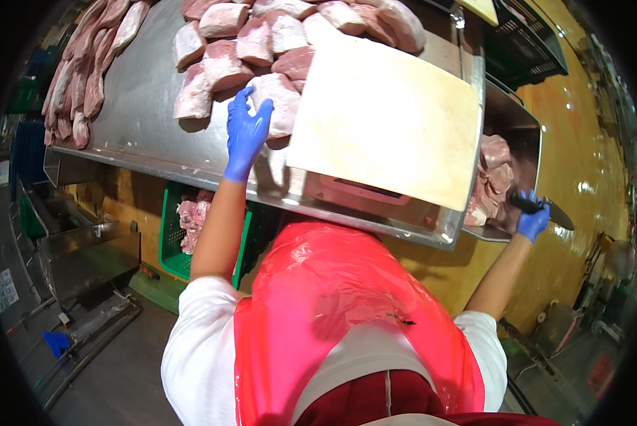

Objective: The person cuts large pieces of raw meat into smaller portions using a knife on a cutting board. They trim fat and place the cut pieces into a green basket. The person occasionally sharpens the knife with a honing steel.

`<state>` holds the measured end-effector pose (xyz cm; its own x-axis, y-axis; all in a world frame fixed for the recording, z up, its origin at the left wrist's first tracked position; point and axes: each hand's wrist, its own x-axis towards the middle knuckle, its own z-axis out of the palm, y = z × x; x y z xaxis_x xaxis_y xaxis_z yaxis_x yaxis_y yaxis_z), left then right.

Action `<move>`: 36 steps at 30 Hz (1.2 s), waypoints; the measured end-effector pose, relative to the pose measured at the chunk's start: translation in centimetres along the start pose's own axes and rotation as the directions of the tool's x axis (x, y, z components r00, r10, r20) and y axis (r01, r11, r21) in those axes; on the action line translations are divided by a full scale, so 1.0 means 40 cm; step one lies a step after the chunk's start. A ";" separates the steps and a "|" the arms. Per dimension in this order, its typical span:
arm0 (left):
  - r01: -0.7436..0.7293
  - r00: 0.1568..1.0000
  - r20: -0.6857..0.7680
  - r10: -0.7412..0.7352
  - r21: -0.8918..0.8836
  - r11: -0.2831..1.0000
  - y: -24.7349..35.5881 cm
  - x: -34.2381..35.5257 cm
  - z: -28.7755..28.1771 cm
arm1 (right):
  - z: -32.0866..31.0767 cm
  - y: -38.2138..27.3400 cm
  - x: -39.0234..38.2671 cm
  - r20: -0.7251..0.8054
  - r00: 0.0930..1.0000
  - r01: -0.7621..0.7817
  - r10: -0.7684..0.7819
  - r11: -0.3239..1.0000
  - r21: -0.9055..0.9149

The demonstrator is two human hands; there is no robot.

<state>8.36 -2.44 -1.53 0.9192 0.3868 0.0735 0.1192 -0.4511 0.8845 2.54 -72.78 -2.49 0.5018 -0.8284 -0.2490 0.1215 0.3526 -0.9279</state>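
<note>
My left hand [246, 135], in a blue glove, reaches over the metal table at the near side of a pale pink slab of meat [279, 106]. Its fingers and thumb are spread beside the slab's left end; whether they touch it I cannot tell. To the right, beyond the table's edge, my blue-gloved right hand [533, 221] is closed around the black handle of a knife [561, 217], whose blade points right. A whitish cutting board [386, 117] lies between my hands, with nothing on it.
More meat slabs [222, 67] lie behind my left hand, and long strips [84, 71] at far left. A metal bin [531, 153] of meat pieces sits at right. Below the table's near edge stands a green crate [180, 264] with meat. A dark crate [528, 42] is at top right.
</note>
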 end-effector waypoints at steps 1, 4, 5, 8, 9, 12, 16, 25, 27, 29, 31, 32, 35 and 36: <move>-0.007 0.993 0.117 -0.017 0.200 0.980 -0.059 0.034 0.020 | 0.005 -0.011 -0.043 0.070 0.997 0.014 -0.013 1.000 -0.015; 0.090 0.921 0.210 -0.328 0.703 0.706 -0.174 0.098 0.170 | 0.115 -0.021 -0.224 0.228 0.974 0.029 -0.006 0.995 -0.099; 0.043 0.960 0.154 -0.235 0.747 0.664 -0.195 0.116 0.219 | 0.163 -0.019 -0.287 0.292 0.956 0.064 -0.022 0.989 -0.135; -0.048 0.991 0.120 -0.061 0.739 0.672 -0.256 0.210 0.197 | 0.274 -0.019 -0.449 0.500 0.866 0.105 -0.006 0.980 -0.169; 0.035 0.985 0.105 -0.139 0.663 0.747 -0.273 0.246 0.146 | 0.291 -0.016 -0.496 0.586 0.810 0.131 0.008 0.972 -0.194; -0.001 0.923 0.381 0.057 -0.147 0.989 -0.296 0.315 -0.044 | 0.306 0.005 -0.622 0.671 0.725 0.033 0.154 0.966 -0.258; 0.788 0.563 0.773 0.291 -0.609 0.092 -0.184 0.214 -0.126 | 0.356 0.045 -0.771 0.641 0.626 -0.165 0.443 0.880 -0.446; 0.736 0.491 0.871 0.009 -0.421 0.531 0.249 -0.032 0.278 | 0.548 0.155 -0.678 0.839 0.541 0.352 0.054 0.892 -0.284; 0.069 0.682 0.686 0.253 -0.405 0.912 0.288 -0.011 0.313 | 0.533 0.227 -0.633 0.769 0.637 0.272 0.055 0.917 -0.292; -0.076 0.698 0.659 0.281 -0.322 0.944 0.309 -0.006 0.329 | 0.507 0.263 -0.606 0.686 0.715 0.052 0.138 0.967 -0.249; -0.198 0.660 0.666 0.347 -0.292 0.936 0.309 -0.027 0.320 | 0.464 0.242 -0.610 0.744 0.668 0.223 0.013 0.950 -0.217; -0.217 0.662 0.688 0.297 -0.203 0.955 0.298 -0.043 0.303 | 0.451 0.213 -0.619 0.796 0.602 0.322 -0.065 0.932 -0.167; -0.594 0.661 0.423 0.619 -0.209 0.777 0.226 -0.201 0.217 | 0.330 0.037 -0.688 0.695 0.635 0.326 0.337 0.699 -0.636; -0.540 0.726 0.384 0.570 -0.195 0.819 0.198 -0.250 0.182 | 0.300 -0.014 -0.706 0.530 0.639 0.182 0.557 0.560 -0.808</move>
<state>2.83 -15.72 1.38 0.8798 -0.2852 0.3803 -0.4715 -0.4216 0.7746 -1.43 -44.34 8.39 0.8426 -0.1026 -0.5287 -0.5326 -0.3048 -0.7896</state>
